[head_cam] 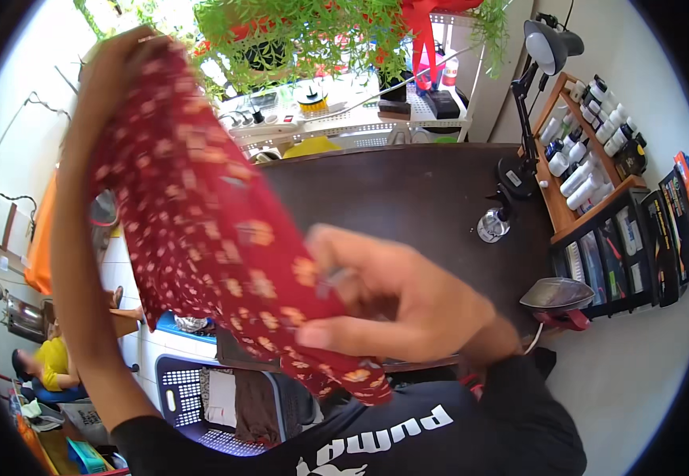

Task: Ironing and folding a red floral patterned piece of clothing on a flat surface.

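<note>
A dark red floral garment or cloth point(202, 196) hangs slantwise in front of me, above the dark tabletop and a laundry basket. High at the left, my left hand point(127, 56) grips its upper corner, with part of the hand hidden by cloth and glare. My right hand point(404, 297) is blurred at the fabric's right edge. Its thumb lies over the printed cloth and the fingers are curled. Whether those fingers pinch the fabric cannot be made out. The cloth's lower end reaches down to my black shirt point(439, 410).
A dark wooden table point(392, 190) carries a desk lamp point(517, 172), a clear spray bottle point(493, 225) and a clothes iron point(558, 303) at its right. A rack of bottles point(588, 143) stands behind. The plastic basket point(187, 387) holds folded cloth. A person point(56, 363) sits at far left.
</note>
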`<control>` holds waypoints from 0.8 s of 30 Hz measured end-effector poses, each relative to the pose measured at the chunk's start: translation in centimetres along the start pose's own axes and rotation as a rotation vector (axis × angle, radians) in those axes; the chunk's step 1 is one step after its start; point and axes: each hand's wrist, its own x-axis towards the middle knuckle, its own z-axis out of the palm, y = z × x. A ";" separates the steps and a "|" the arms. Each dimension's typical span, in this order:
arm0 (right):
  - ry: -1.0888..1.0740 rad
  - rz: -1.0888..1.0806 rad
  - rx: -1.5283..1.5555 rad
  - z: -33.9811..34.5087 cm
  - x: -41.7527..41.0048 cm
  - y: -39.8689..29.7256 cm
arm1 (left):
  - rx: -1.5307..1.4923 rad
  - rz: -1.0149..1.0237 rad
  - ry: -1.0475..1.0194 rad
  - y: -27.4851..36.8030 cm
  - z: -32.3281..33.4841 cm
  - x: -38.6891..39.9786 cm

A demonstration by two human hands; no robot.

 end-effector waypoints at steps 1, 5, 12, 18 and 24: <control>0.090 -0.024 0.027 0.1 -1.4 1.9 | -0.027 0.024 0.018 2.1 3.7 1.2; 0.508 0.207 0.167 -0.6 -9.1 7.1 | -0.092 0.152 -0.211 20.1 14.1 3.4; 0.960 0.447 -0.137 -5.1 -20.0 17.1 | -0.570 0.402 0.041 35.8 39.2 -5.7; 1.293 0.532 -0.674 -8.5 -26.4 19.8 | -0.761 -0.053 -0.093 37.0 39.1 -17.7; 1.326 0.676 -0.964 -10.4 -27.4 17.9 | -0.518 -0.497 -0.109 26.5 28.1 -32.2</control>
